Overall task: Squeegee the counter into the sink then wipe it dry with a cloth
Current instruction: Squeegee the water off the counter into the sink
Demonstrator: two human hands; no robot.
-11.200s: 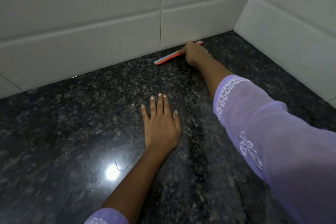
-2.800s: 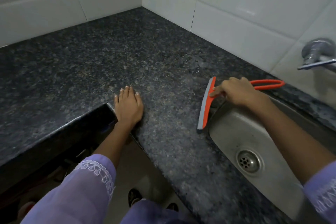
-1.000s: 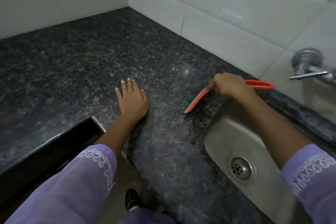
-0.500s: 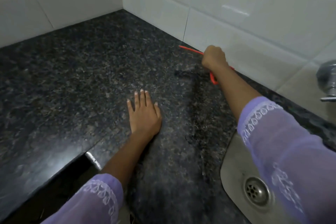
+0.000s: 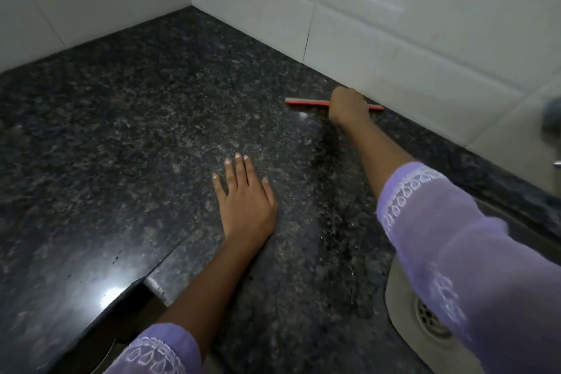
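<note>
- Head view: a dark speckled granite counter [image 5: 127, 130] runs into a corner of white glazed wall tiles [image 5: 394, 24].
- The right hand [image 5: 346, 106] reaches to the back of the counter, close to the foot of the tiled wall, its fingers curled round the orange squeegee with a grey rubber blade [image 5: 306, 102]; the blade lies flat along the granite, and its ends stick out on either side of the fist.
- The left hand [image 5: 246, 206] rests palm down on the granite nearer the front edge, fingers straight and slightly spread, holding nothing.
- Both arms wear lilac sleeves with white embroidered cuffs [image 5: 406, 188].
- At lower right sits the stainless steel sink basin [image 5: 397, 291], partly hidden by the right sleeve; inside it only the round metal drain strainer [image 5: 431, 322] shows, and the rest of the basin's contents cannot be told.
- A dark wet-looking streak [image 5: 337, 222] crosses the granite between the right forearm and the basin.
</note>
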